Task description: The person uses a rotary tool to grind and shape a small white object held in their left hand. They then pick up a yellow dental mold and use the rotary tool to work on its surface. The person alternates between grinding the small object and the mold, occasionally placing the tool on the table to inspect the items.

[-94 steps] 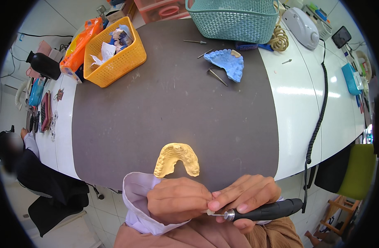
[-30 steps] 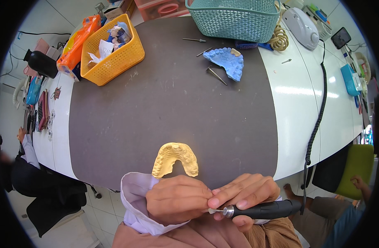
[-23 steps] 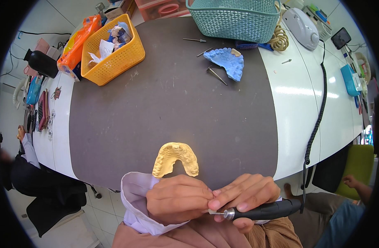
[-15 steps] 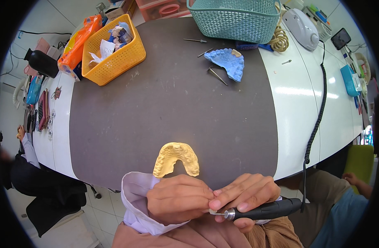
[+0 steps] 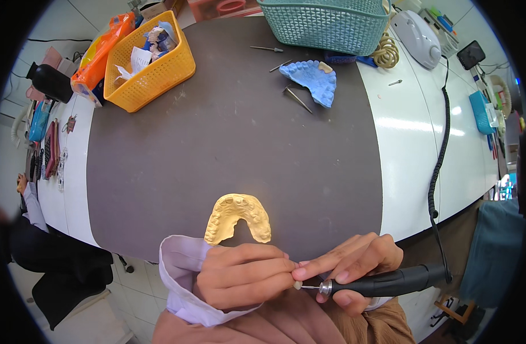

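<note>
Grey mat [image 5: 234, 132] on white desk [image 5: 409, 172], blue dental model [image 5: 317, 81] at far end w/ loose burs [image 5: 298, 100] nearby. L hand [image 5: 246, 274] curled, fingertips pinching a small whitish tooth-like pc [image 5: 298, 285], held low, nearer than the mat's edge. R hand [image 5: 360, 265] part-closed round black handpc [image 5: 383, 282], a fingertip against L's. Vs. a sec ago, handpc's rear is up & further R, so bur [image 5: 310, 287] prob. meets the pc at a diff. angle; can't tell if tip's touching. Yellow model [image 5: 239, 207] lies just beyond L hand.
</note>
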Demonstrator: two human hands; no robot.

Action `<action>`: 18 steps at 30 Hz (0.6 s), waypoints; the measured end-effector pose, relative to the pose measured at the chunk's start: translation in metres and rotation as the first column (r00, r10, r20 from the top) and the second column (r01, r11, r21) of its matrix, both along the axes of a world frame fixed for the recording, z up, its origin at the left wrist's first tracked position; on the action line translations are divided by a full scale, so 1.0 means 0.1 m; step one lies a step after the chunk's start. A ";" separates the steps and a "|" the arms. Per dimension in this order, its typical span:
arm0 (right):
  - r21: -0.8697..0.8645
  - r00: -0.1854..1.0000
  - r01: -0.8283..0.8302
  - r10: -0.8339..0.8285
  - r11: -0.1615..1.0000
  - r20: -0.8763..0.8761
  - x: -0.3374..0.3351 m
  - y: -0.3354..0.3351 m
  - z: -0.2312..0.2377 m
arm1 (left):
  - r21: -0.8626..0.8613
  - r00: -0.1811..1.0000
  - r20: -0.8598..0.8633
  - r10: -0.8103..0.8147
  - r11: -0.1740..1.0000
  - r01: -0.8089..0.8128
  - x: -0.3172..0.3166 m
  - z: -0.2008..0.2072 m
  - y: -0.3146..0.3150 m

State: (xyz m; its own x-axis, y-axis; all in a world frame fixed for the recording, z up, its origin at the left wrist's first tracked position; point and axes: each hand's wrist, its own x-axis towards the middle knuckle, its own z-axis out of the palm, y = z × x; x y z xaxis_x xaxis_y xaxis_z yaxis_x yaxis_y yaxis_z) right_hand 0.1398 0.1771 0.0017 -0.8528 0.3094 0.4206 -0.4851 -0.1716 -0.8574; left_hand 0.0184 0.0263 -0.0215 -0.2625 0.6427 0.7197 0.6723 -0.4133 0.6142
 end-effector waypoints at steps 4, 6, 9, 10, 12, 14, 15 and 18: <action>-0.109 0.994 -0.005 0.017 0.994 0.108 0.07 -0.01 0.02 | 0.004 1.000 0.004 0.025 1.000 -0.025 0.02 0.01 0.02; -0.133 0.993 -0.004 0.020 0.991 0.119 0.06 -0.01 0.04 | 0.002 0.999 0.001 0.034 0.999 -0.034 0.02 0.02 0.02; -0.128 0.990 -0.014 0.032 0.992 0.138 0.05 0.00 0.04 | -0.013 0.999 -0.004 0.048 0.999 -0.048 0.02 0.03 0.01; -0.120 0.989 -0.019 0.036 0.993 0.144 0.04 0.00 0.04 | -0.024 0.999 0.003 0.053 0.998 -0.053 0.02 0.04 0.00; -0.098 0.987 -0.024 0.039 0.995 0.155 0.05 0.01 0.06 | -0.032 0.999 0.014 0.051 0.998 -0.051 0.02 0.05 0.00; -0.080 0.986 -0.023 0.035 0.997 0.161 0.05 0.02 0.07 | -0.031 0.999 0.023 0.045 0.999 -0.044 0.02 0.05 0.00; -0.073 0.986 -0.019 0.031 0.997 0.162 0.05 0.03 0.07 | -0.032 0.999 0.014 0.047 0.998 -0.047 0.02 0.05 0.01; -0.072 0.983 -0.003 0.016 0.997 0.181 0.05 0.02 0.07 | -0.035 0.997 -0.011 0.074 0.997 -0.074 0.01 0.06 0.02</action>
